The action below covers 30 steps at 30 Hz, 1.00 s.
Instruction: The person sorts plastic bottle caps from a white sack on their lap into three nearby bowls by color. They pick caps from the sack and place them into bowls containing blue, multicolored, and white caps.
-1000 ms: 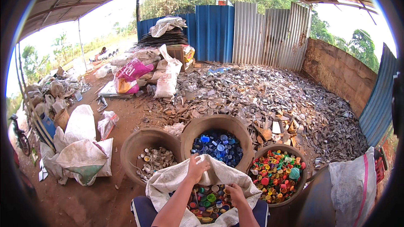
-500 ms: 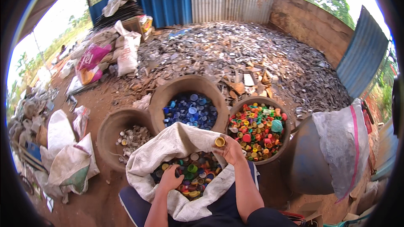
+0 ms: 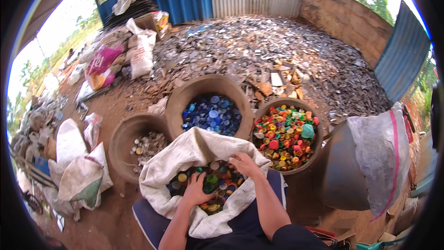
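A white woven sack [image 3: 159, 169] lies open over my lap, its rim rolled back, with bottle caps [image 3: 213, 178] of many colours inside. My left hand [image 3: 198, 190] is in the sack, fingers spread and resting on the caps near a green one. At the sack's right inner side, my right hand [image 3: 246, 165] has its fingers bent together over the caps. What those fingers hold, if anything, is hidden. Just beyond the sack stand a basin of blue caps [image 3: 212, 113] and, to its right, a basin of red, yellow, orange and green caps [image 3: 286, 139].
A third basin [image 3: 122, 146] on the left holds whitish caps [image 3: 150, 144]. A large drum [image 3: 340, 166] with a clear plastic sack [image 3: 381, 153] over it stands at right. Empty-looking sacks [image 3: 81, 176] lie left. Broken scrap [image 3: 259, 46] covers the ground behind.
My right hand has moved left and down from the sack's rim to the caps inside; the yellow cap it held no longer shows. My left hand has shifted slightly right, fingers spreading.
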Available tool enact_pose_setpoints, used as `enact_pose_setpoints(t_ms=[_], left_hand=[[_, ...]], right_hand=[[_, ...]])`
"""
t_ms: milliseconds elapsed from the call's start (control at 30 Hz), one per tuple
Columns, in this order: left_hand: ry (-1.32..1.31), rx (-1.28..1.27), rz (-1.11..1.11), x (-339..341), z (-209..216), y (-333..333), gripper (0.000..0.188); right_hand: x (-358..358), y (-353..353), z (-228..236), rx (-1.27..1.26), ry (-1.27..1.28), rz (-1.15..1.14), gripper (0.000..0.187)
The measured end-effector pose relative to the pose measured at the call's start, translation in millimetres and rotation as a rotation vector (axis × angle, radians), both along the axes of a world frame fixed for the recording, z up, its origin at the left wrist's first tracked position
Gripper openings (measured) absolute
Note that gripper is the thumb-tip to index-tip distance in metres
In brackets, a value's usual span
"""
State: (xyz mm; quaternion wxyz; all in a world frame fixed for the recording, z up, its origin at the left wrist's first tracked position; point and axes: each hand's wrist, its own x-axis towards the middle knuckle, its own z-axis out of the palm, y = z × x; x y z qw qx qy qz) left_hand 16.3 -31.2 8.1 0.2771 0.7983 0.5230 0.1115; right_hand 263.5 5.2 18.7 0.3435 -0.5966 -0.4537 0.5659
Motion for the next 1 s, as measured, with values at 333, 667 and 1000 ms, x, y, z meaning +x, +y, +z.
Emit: enact_pose_setpoints(t_ms=[333, 667, 1000], left_hand=[[0.095, -0.281, 0.060, 8.3, 14.0, -3.0, 0.106], [-0.443, -0.153, 0.055, -13.5, -17.0, 7.5, 0.082], [-0.447, -0.183, 0.119, -46.7, 17.5, 14.0, 0.068]], right_hand=[[-52.5, -5.5, -28.4, -0.087, -0.540, 0.479, 0.053], [-68.6, -5.7, -18.1, -0.253, 0.252, 0.170, 0.054], [-51.8, -10.8, 18.9, -0.327, 0.712, 0.200, 0.032]])
